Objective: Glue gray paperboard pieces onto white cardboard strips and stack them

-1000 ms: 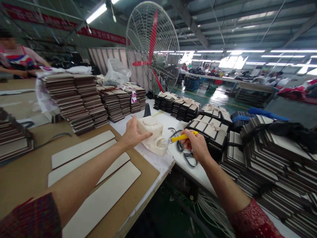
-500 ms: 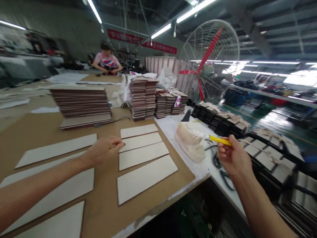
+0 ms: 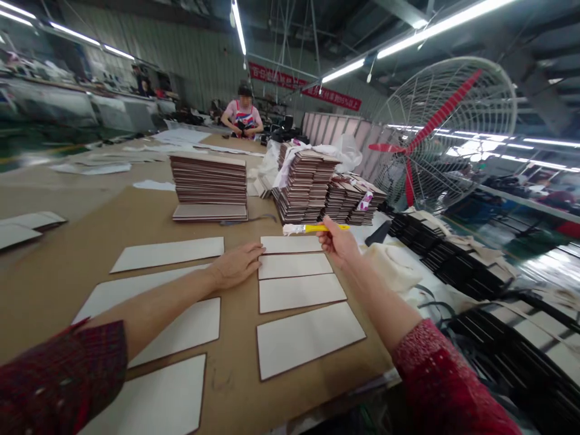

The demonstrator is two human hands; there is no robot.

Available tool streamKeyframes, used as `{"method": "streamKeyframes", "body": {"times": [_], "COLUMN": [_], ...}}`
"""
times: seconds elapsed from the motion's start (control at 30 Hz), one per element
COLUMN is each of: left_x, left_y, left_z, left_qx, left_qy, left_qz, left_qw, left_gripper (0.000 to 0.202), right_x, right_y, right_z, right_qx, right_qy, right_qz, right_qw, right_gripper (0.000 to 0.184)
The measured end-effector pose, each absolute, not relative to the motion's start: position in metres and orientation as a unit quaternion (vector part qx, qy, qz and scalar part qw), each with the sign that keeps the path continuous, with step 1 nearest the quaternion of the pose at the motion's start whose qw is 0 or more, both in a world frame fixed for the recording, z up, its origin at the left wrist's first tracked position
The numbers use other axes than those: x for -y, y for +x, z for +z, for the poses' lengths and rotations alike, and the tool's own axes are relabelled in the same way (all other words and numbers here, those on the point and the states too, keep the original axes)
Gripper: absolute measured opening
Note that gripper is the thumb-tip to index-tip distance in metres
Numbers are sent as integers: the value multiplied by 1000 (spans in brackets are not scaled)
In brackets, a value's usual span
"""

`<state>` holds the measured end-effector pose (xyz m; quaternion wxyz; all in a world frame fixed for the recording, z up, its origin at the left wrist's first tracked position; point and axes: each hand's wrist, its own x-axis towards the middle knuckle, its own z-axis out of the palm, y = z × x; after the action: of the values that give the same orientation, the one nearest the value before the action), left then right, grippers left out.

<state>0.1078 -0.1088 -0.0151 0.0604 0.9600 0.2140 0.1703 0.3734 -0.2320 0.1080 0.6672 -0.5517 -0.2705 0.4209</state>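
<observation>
Closed around the yellow handle of a paintbrush (image 3: 317,228), my right hand (image 3: 338,243) is over the right end of the farthest pale panel (image 3: 290,244). The brush points left, and its bristles look coated in white. My left hand (image 3: 238,264) lies nearly flat with fingers stretched, its fingertips at the left ends of the two farthest panels in the right column. Nearer me in that column lie a third panel (image 3: 301,293) and a wider one (image 3: 310,341). Another column of panels (image 3: 167,254) lies to the left, partly hidden under my left forearm.
Behind the panels stand a tall stack of boards (image 3: 208,184) and more stacks (image 3: 303,187). A cream-coloured bundle (image 3: 394,266) sits right of my right forearm, near dark bundled pieces (image 3: 453,254). A large fan (image 3: 444,133) stands beyond; a person (image 3: 244,115) works at the far end.
My right hand has carried the brush left, from beside the cream bundle to over the farthest panel. My left hand's curled fingers have straightened at the panels' left ends. The view has turned left.
</observation>
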Motion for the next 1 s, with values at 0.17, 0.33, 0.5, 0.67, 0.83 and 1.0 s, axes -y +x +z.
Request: {"method": "streamKeyframes", "body": {"times": [0.17, 0.33, 0.5, 0.67, 0.83, 1.0], "left_x": [107, 110, 115, 118, 120, 120], "left_y": [108, 109, 109, 109, 109, 109], "left_z": [-23, -21, -17, -15, -13, -13], "left_qx": [-225, -237, -267, -279, -281, -281], "left_qy": [959, 956, 948, 946, 946, 946], "left_qz": [167, 164, 162, 153, 151, 152], "left_qw": [54, 58, 60, 59, 58, 57], "left_gripper": [50, 51, 50, 49, 49, 48], "right_x": [185, 155, 137, 131, 130, 127], "right_y": [359, 349, 348, 353, 356, 358], "right_z": [79, 53, 40, 38, 35, 32], "right_qx": [267, 265, 263, 264, 266, 267], "right_qy": [-582, -599, -611, -619, -623, -629], "right_qz": [437, 456, 454, 450, 451, 448], "right_qw": [632, 603, 593, 587, 581, 576], "right_gripper": [32, 35, 32, 34, 32, 33]}}
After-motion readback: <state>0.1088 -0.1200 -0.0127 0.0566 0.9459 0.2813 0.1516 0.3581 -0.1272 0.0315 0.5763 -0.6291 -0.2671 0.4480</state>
